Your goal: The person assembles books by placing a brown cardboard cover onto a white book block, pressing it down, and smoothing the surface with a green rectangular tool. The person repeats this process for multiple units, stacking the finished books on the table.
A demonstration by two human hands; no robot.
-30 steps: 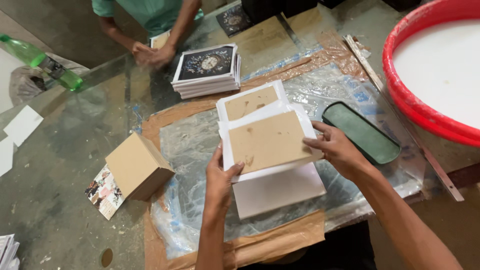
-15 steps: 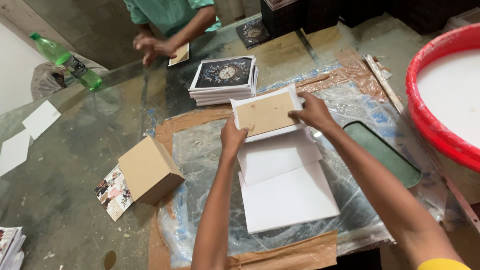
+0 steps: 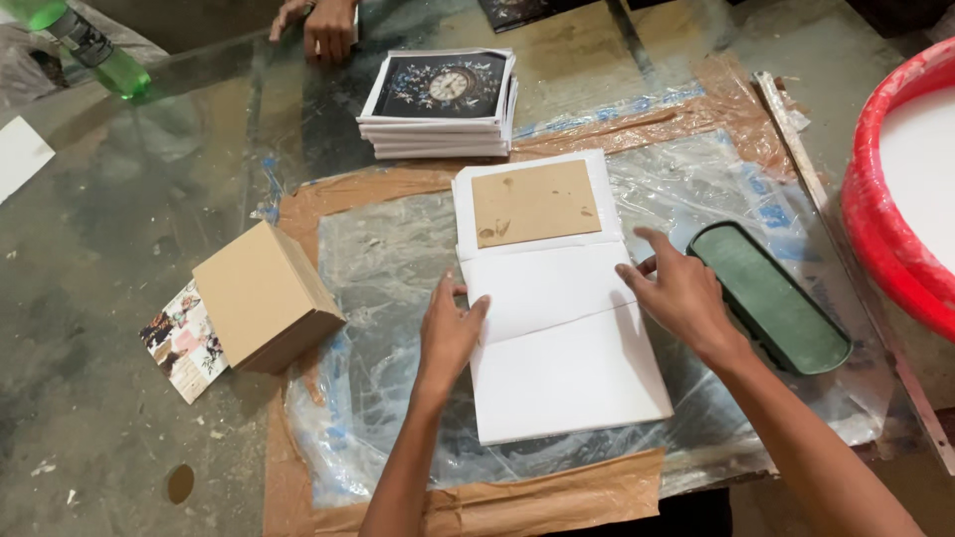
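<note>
A plain brown cardboard box (image 3: pixel 267 295) sits left of the plastic sheet (image 3: pixel 378 268).

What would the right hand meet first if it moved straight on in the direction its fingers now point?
Likely the brown card lying on the upper white sheet; the right hand points up-left across the white stack.

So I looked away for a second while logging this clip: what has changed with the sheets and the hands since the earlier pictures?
The white sheet with the brown cardboard square was carried away from the person, laid down at the far end of the white stack, and let go. The left hand and right hand have come back to the edges of the next plain white sheet. The brown cardboard box and the dark green oblong pad stayed put.
</note>
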